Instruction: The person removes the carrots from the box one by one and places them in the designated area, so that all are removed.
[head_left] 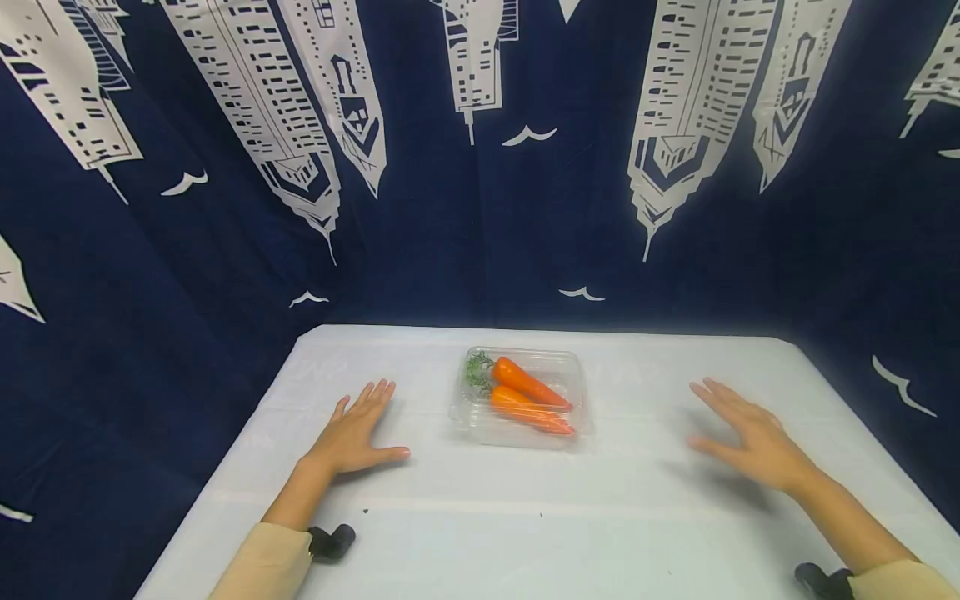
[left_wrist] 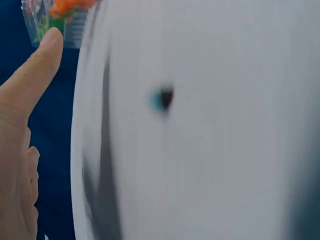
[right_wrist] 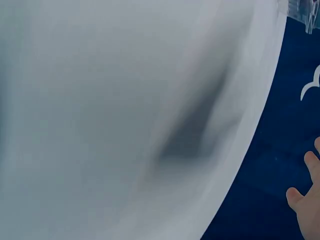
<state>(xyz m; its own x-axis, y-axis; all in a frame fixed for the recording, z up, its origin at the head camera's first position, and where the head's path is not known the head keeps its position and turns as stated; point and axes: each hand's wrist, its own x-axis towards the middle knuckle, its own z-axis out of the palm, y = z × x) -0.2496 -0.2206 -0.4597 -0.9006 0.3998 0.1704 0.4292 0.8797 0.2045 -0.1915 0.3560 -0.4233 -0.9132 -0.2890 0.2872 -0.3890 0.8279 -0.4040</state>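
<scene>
A clear plastic container (head_left: 558, 364) sits on the white table, between the two hands. Inside it lie an upper orange carrot (head_left: 527, 382) and a lower one (head_left: 525, 410), with feathery green tops (head_left: 477, 371) at the left end. Whether a lid covers them I cannot tell. To the container's left, my left hand (head_left: 351, 442) is over the table with fingers spread and thumb pointing right; it holds nothing. My right hand (head_left: 757, 440) hovers to the right, slightly blurred, its fingers extended and its palm free of any object. Both hands are apart from the container.
The white table (head_left: 480, 550) has rounded far corners. Behind it hangs a dark blue cloth (head_left: 480, 250) printed with white buildings and birds. A small dark speck (head_left: 365, 511) marks the tabletop near the left wrist. Black wrist devices (head_left: 332, 543) sit at both cuffs.
</scene>
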